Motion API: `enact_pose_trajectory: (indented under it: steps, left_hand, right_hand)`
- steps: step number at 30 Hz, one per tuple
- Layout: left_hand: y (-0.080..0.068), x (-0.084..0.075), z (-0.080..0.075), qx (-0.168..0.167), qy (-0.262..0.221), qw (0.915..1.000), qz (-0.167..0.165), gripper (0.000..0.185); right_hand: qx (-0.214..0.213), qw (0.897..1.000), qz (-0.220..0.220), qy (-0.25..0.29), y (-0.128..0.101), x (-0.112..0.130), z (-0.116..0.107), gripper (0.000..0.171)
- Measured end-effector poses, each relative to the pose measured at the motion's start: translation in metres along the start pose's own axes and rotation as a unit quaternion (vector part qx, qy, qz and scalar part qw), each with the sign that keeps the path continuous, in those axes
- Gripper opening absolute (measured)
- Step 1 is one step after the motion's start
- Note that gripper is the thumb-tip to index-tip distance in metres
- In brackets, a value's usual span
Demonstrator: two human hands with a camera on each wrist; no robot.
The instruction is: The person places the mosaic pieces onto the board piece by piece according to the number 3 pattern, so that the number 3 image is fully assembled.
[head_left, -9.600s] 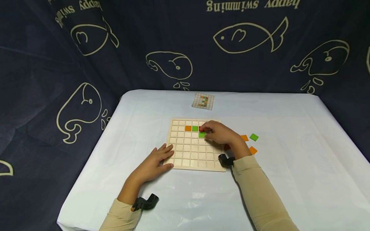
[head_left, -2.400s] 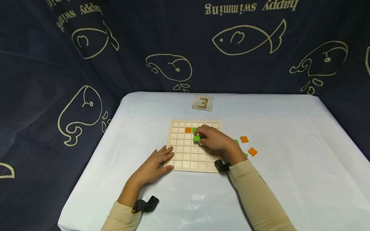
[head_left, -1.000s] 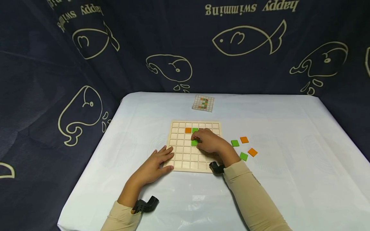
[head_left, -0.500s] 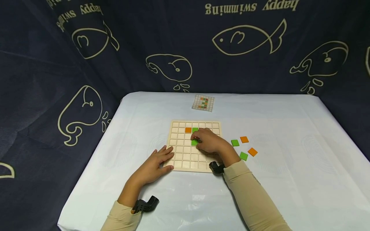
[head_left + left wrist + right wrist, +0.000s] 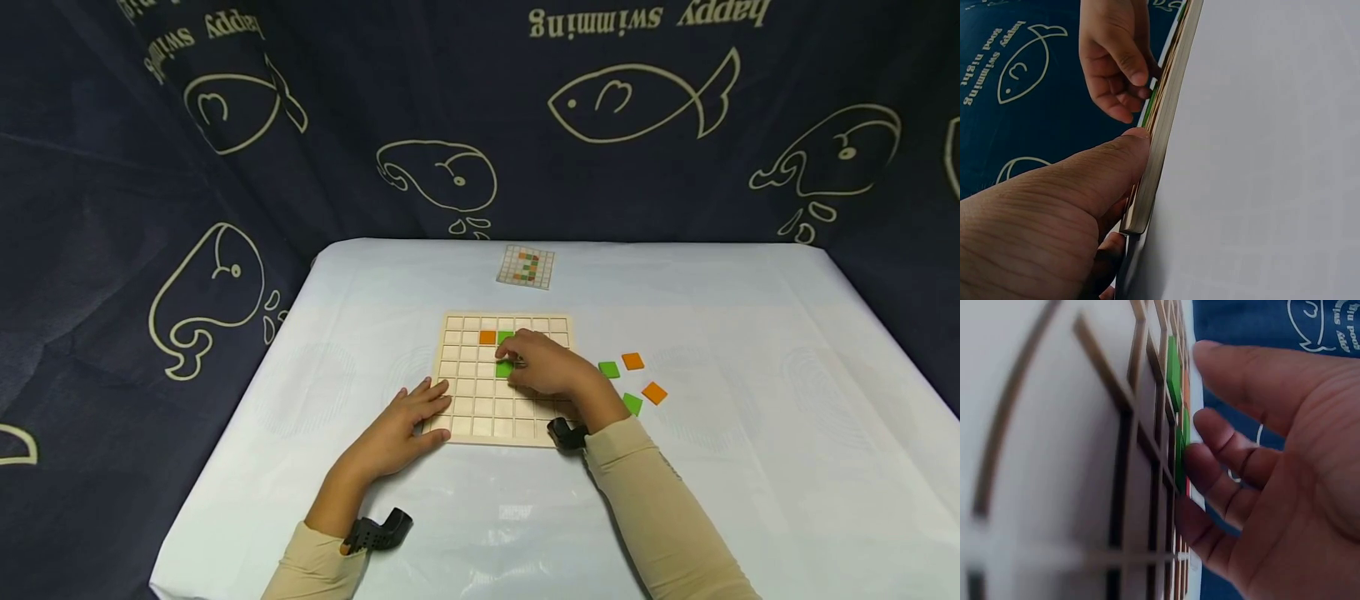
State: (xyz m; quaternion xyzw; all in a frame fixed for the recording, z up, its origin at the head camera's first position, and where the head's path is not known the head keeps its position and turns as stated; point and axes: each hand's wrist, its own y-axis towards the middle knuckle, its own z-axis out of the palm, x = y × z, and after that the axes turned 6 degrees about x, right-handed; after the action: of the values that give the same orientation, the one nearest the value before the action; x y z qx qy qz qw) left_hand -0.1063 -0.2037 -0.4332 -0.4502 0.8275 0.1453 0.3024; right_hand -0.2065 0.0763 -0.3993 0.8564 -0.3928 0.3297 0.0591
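Observation:
My left hand [image 5: 393, 429] lies spread on the left edge of the pale wooden grid board [image 5: 480, 408]; in the left wrist view its thumb [image 5: 1122, 153] rests on the rim. My right hand [image 5: 547, 364] is over the board's upper middle, fingers loosely bent around a green square tile [image 5: 503, 369]. That tile sits in a grid cell. In the right wrist view the thumb stands apart from the tile [image 5: 1174, 372], while other fingertips are close to a second green tile [image 5: 1180, 459]. An orange tile [image 5: 487, 337] and another green tile [image 5: 506, 337] sit higher up. My right hand hides nearby cells.
Right of the board lie loose tiles: an orange one [image 5: 633, 361], a green one [image 5: 608, 370], another green [image 5: 632, 404] and another orange [image 5: 655, 392]. A small card with a coloured grid pattern [image 5: 526, 267] lies behind the board on the white-covered table [image 5: 750, 500].
Earlier my right hand was at a red tile in the upper row, then carried a green tile. That tile now lies in a lower cell. My left hand has stayed put.

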Motion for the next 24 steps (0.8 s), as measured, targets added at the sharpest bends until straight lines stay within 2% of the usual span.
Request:
enact_pose_trajectory:
  steps: [5,10,15,20,24]
  left_hand:
    - [0.0,0.0,0.0,0.0,-0.001,1.0,-0.001,0.056]
    - [0.0,0.0,0.0,0.001,0.003,1.0,0.0,0.057]
    - [0.0,-0.001,-0.001,0.0,0.005,1.0,0.005,0.056]
    - [0.001,-0.001,-0.001,0.001,0.004,1.0,0.006,0.056]
    - [0.0,-0.001,0.0,0.0,0.004,1.0,0.006,0.057]
  right_hand:
    - [-0.013,0.999,-0.009,0.039,-0.006,-0.004,-0.004,0.034]
    - [-0.03,0.998,-0.022,0.059,-0.015,-0.008,-0.011,0.033]
    - [-0.045,0.996,-0.017,0.07,-0.027,-0.015,-0.02,0.032]
    - [-0.067,0.995,0.01,0.077,-0.042,-0.025,-0.029,0.033]
    - [-0.084,0.991,0.054,0.088,-0.056,-0.035,-0.036,0.034]
